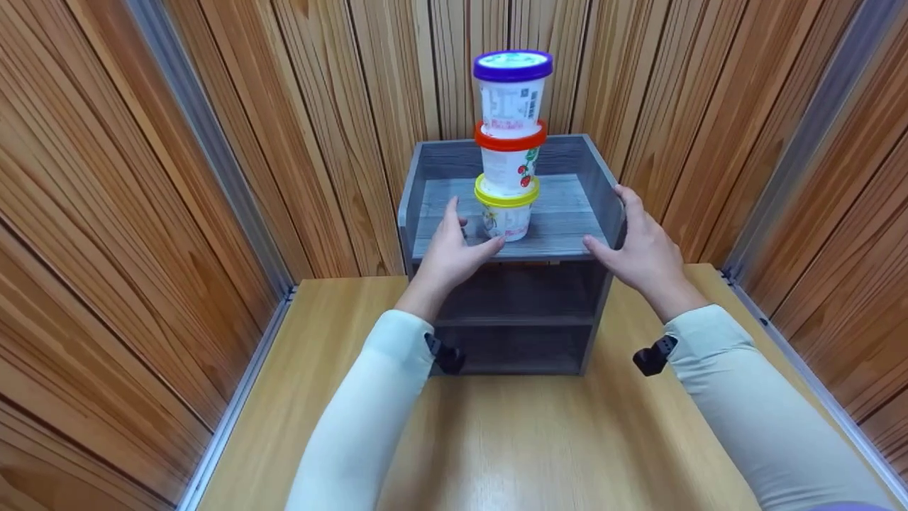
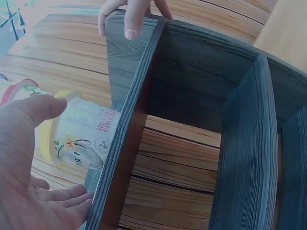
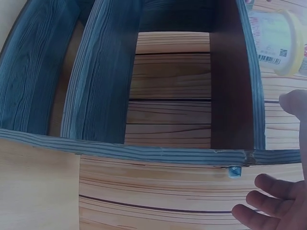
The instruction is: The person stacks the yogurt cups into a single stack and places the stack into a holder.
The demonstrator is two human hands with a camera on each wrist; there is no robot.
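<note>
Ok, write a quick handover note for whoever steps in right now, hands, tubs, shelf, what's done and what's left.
Left hand: open, on the top board of the grey shelf unit, beside the yellow-lidded tub, thumb close to it.
Right hand: open, against the unit's right wall.
Tubs: yellow-lidded at the bottom, red-lidded tub on it, purple-lidded tub on top, one upright stack on the top board.
Done: three tubs stacked.
Left: judging by the hands, probably only steadying or letting go; the two lower compartments show nothing inside.
</note>
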